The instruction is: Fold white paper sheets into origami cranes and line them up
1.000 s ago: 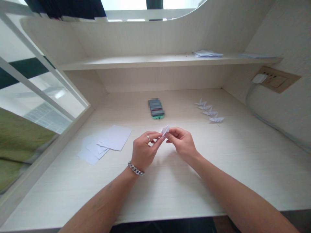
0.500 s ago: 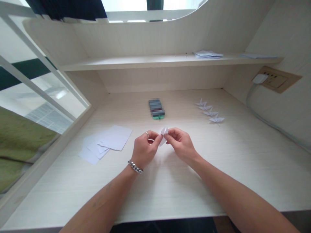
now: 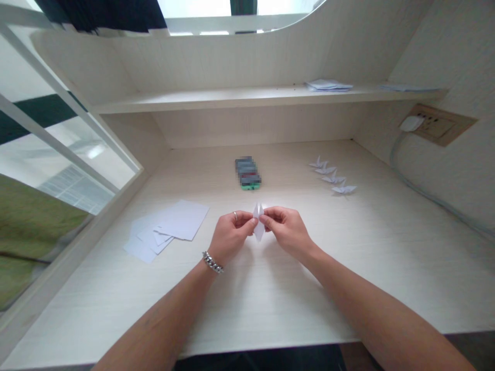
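Observation:
A small folded piece of white paper (image 3: 259, 232) with narrow points at top and bottom is held upright above the desk. On its left side, my left hand (image 3: 232, 230) pinches it between thumb and fingers; a ring and a chain bracelet are on this hand and wrist. My right hand (image 3: 288, 228) grips the opposite side in the same way. Beyond my hands lies a phone-like object (image 3: 248, 173), blurred, with a green lower edge. To the right, several folded paper cranes (image 3: 344, 190) form a slanting row.
Loose white paper sheets (image 3: 184, 219) overlap on the desk at the left. A shelf (image 3: 216, 100) spans the back and bears a stack of paper (image 3: 328, 85). At the right wall, a plug with a cable (image 3: 412, 123) sits in a socket plate (image 3: 448, 129).
The folded paper has turned from tilted to upright, and its two upper points now show side by side. Both hands still hold it. The whole view has shifted slightly.

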`<state>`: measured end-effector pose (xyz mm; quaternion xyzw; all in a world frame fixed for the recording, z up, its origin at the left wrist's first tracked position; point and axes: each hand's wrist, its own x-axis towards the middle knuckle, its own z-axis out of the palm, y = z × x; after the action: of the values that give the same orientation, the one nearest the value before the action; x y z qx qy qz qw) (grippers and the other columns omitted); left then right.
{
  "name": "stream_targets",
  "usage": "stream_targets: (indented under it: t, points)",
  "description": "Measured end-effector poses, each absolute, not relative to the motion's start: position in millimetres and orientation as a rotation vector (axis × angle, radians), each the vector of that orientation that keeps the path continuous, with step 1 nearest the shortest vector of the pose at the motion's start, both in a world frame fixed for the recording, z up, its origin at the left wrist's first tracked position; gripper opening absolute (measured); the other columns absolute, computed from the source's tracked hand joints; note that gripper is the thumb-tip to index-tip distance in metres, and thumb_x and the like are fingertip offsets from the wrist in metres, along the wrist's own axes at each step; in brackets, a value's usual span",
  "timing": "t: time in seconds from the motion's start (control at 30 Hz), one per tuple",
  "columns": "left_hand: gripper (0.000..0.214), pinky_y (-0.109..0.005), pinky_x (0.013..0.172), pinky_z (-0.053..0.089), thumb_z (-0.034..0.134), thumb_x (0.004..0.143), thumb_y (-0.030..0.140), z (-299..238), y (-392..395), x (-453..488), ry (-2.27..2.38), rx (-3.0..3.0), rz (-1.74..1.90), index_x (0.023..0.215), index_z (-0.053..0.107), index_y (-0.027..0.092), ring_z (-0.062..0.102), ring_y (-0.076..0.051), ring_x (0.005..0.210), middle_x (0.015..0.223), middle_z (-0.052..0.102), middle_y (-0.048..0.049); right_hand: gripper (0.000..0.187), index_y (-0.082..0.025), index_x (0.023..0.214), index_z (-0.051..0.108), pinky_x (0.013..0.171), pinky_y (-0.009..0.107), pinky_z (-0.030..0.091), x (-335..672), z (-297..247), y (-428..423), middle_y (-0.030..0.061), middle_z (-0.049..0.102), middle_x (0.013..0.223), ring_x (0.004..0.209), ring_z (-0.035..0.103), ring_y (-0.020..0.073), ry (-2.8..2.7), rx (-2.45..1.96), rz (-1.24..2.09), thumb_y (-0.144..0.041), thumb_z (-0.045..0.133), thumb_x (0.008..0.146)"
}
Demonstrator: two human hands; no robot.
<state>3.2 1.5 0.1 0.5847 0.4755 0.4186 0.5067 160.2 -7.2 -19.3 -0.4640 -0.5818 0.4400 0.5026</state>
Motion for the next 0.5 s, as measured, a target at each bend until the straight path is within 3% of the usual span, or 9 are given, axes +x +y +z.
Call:
stream_targets:
  t: [0.27, 0.5]
  points:
    - [0.015, -0.021, 0.055, 0.049, 0.075, 0.067, 0.026, 0, 2, 4, 1.136, 1.317, 1.038, 0.071, 0.07, 0.012, 0.06, -0.011, 0.056, 0.06, 0.068, -0.002, 0.021, -0.014, 0.081, 0.07, 0.061, 0.028, 0.047, 158, -17, -8, 0.0051, 0.069, 0.075, 0.066, 0.059, 0.0159, -1.275, -1.1, 1.169, -0.035, 0.068, 0.077]
    - [0.022, -0.023, 0.057, 0.05, 0.077, 0.068, 0.031, -7, 2, 5, 1.07, 1.275, 1.046, 0.075, 0.069, 0.012, 0.062, -0.013, 0.059, 0.067, 0.07, -0.0038, 0.023, -0.014, 0.076, 0.07, 0.057, 0.026, 0.045, 160, -15, -7, 0.0027, 0.067, 0.067, 0.061, 0.057, 0.0132, -1.279, -1.084, 1.192, -0.037, 0.069, 0.075]
